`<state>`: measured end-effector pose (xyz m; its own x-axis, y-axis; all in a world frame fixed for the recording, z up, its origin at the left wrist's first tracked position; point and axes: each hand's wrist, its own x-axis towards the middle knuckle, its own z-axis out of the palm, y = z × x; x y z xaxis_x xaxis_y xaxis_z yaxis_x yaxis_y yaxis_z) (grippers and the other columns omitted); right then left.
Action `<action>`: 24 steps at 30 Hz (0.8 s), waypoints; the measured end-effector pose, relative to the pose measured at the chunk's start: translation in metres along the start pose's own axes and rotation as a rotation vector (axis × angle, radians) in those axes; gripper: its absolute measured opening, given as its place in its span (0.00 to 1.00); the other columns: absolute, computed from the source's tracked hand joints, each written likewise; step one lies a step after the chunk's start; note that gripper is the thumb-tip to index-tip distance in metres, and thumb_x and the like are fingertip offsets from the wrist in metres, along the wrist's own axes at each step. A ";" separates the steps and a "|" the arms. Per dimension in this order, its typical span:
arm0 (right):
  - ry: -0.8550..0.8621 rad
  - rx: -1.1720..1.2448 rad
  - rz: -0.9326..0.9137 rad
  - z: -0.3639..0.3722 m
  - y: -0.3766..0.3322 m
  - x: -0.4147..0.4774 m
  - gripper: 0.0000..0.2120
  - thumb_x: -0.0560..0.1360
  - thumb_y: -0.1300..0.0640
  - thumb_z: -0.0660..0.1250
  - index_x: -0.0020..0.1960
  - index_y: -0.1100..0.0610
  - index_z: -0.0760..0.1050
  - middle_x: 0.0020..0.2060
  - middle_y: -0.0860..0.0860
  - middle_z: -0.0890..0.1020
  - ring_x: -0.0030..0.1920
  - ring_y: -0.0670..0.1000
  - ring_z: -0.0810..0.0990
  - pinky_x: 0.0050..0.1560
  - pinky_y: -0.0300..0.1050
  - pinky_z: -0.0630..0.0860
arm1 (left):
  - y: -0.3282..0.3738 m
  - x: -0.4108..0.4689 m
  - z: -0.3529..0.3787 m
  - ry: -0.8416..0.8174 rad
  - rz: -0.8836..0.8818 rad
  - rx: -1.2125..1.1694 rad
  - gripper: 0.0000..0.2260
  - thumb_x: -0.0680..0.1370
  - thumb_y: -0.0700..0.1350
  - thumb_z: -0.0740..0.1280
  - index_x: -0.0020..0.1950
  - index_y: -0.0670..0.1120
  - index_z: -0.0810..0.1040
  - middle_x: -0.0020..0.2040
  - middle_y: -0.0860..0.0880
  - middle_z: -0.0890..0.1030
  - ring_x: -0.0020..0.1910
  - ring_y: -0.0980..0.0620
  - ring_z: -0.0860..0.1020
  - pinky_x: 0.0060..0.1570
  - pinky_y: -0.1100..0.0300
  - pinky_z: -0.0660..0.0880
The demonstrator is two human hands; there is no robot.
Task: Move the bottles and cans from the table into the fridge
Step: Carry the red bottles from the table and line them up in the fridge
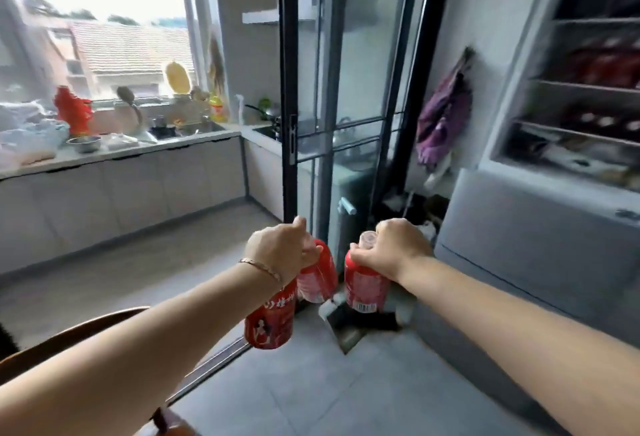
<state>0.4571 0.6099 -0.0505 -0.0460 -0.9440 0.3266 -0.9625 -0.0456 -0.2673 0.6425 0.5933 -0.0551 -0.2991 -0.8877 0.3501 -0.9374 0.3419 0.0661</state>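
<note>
Beside open fridge point(568, 96), left hand point(277, 248) gripping two red cans point(270, 318)

Bare forearms, thin chain bracelet point(261, 266) on left wrist
</note>
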 end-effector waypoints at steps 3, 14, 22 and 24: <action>0.032 -0.030 0.205 -0.023 0.048 0.033 0.20 0.65 0.41 0.66 0.27 0.53 0.64 0.27 0.46 0.70 0.34 0.53 0.73 0.35 0.39 0.66 | 0.035 0.076 0.019 0.051 0.163 -0.033 0.16 0.76 0.57 0.60 0.53 0.45 0.68 0.41 0.46 0.81 0.41 0.44 0.80 0.36 0.57 0.70; 0.138 -0.092 0.624 -0.095 0.214 0.111 0.19 0.67 0.42 0.64 0.29 0.55 0.66 0.27 0.49 0.73 0.29 0.49 0.72 0.24 0.38 0.61 | 0.209 0.285 0.063 0.065 0.472 -0.205 0.12 0.75 0.52 0.58 0.49 0.43 0.66 0.29 0.52 0.69 0.32 0.45 0.74 0.27 0.60 0.63; 0.239 -0.031 0.746 -0.126 0.368 0.191 0.15 0.65 0.44 0.67 0.38 0.56 0.73 0.37 0.51 0.80 0.40 0.52 0.79 0.33 0.39 0.72 | 0.343 0.411 0.082 -0.040 0.535 -0.316 0.13 0.77 0.55 0.57 0.48 0.45 0.65 0.39 0.50 0.75 0.40 0.45 0.78 0.37 0.56 0.72; 0.298 0.033 0.739 -0.142 0.407 0.219 0.15 0.65 0.45 0.67 0.40 0.57 0.76 0.38 0.51 0.81 0.40 0.52 0.80 0.38 0.43 0.78 | 0.371 0.447 0.080 0.009 0.555 -0.315 0.15 0.77 0.56 0.57 0.50 0.44 0.66 0.42 0.48 0.77 0.43 0.44 0.79 0.38 0.56 0.71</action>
<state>0.0170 0.4310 0.0405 -0.7434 -0.6067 0.2815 -0.6465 0.5440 -0.5349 0.1473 0.2989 0.0508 -0.7224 -0.5504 0.4186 -0.5455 0.8256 0.1441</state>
